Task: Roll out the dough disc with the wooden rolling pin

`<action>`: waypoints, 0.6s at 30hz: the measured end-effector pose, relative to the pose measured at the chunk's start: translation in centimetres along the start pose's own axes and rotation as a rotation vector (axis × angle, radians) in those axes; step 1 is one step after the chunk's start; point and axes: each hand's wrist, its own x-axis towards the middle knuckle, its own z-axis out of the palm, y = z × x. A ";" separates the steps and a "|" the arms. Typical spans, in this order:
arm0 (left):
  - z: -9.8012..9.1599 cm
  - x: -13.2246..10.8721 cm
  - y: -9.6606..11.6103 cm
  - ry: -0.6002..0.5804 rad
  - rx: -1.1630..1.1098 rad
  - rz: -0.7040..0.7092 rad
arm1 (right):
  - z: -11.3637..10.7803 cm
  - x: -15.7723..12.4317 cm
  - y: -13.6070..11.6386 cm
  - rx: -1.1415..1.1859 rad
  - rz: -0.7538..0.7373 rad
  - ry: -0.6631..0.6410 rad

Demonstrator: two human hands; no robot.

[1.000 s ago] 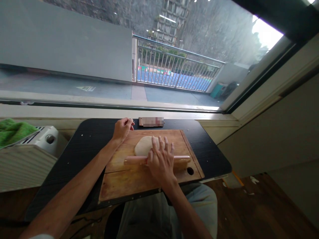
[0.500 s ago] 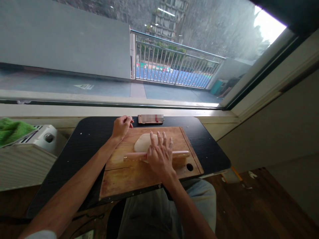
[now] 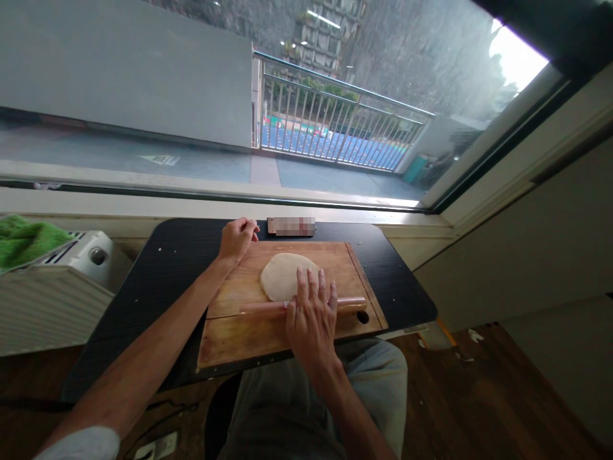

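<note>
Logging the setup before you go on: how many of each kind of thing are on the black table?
Board: 1
Dough: 1
Rolling pin: 1, under the right hand
Small flat item, blurred: 1
Total: 4

Head-worn view, facing forward-down, close over cutting board point(image 3: 249, 322)

Pin rolled back off the dough
The right hand point(image 3: 311, 313) has drawn the pin point(image 3: 302, 305) toward 6 o'clock; the dough point(image 3: 286, 275), earlier half covered, now lies exposed, flatter and wider.
</note>
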 end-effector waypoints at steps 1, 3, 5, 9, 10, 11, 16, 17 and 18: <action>0.0 0.0 0.0 0.001 0.000 0.003 | 0.0 -0.2 0.1 -0.002 -0.005 0.000; 0.0 0.0 0.1 0.003 0.001 0.007 | -0.1 0.0 0.1 -0.002 -0.011 -0.007; 0.0 -0.1 0.2 0.001 0.000 0.009 | -0.2 0.8 0.0 0.000 -0.014 -0.024; 0.0 -0.1 0.3 0.005 0.013 0.010 | -0.5 4.2 -0.3 0.004 -0.006 -0.059; 0.0 -0.1 0.3 0.006 0.017 0.009 | -0.6 5.2 -0.4 0.006 -0.004 -0.069; 0.0 -0.1 0.3 0.006 0.020 0.008 | -0.7 6.0 -0.5 0.010 -0.003 -0.079; 0.0 0.0 0.1 -0.007 0.017 -0.001 | -0.6 8.1 -0.6 0.026 -0.006 -0.107; 0.0 0.0 0.0 -0.008 0.015 -0.003 | -0.6 8.0 -0.6 0.027 -0.007 -0.100; 0.0 0.0 0.0 -0.009 0.014 -0.004 | -0.5 7.7 -0.5 0.027 -0.010 -0.089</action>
